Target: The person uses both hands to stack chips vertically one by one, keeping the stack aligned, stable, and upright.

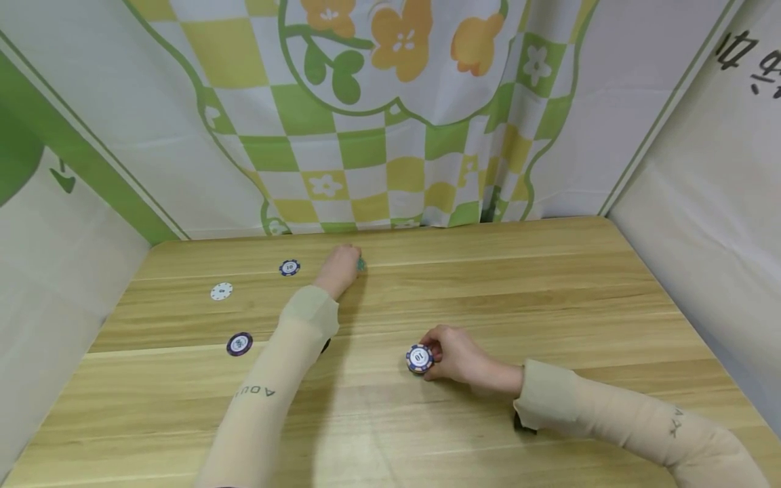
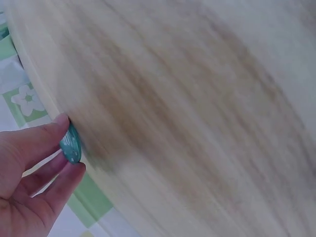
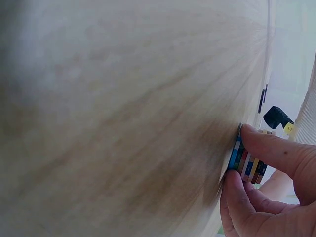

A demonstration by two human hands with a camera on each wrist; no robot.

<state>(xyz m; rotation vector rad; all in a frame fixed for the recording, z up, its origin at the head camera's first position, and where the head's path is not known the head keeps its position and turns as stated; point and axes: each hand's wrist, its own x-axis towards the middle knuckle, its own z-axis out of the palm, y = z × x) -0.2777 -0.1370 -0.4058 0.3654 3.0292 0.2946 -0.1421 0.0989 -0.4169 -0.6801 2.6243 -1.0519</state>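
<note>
My left hand (image 1: 342,266) reaches toward the far edge of the table. Its thumb and fingers pinch a green poker chip (image 2: 71,144), seen tilted and nearly edge-on in the left wrist view. Nearer the middle, my right hand (image 1: 462,357) grips a short stack of poker chips (image 1: 419,358) from its right side. The top chip is dark blue and white, marked 10. In the right wrist view, the stack's edges (image 3: 248,163) show several colours between thumb and fingers, the lowest chip at or close to the wood; whether it touches, I cannot tell.
Three chips lie apart on the left of the wooden table (image 1: 518,291): a blue chip (image 1: 289,268) marked 10, a white chip (image 1: 222,291) and a dark purple chip (image 1: 240,343). A checked, flowered curtain (image 1: 366,149) hangs along the far edge.
</note>
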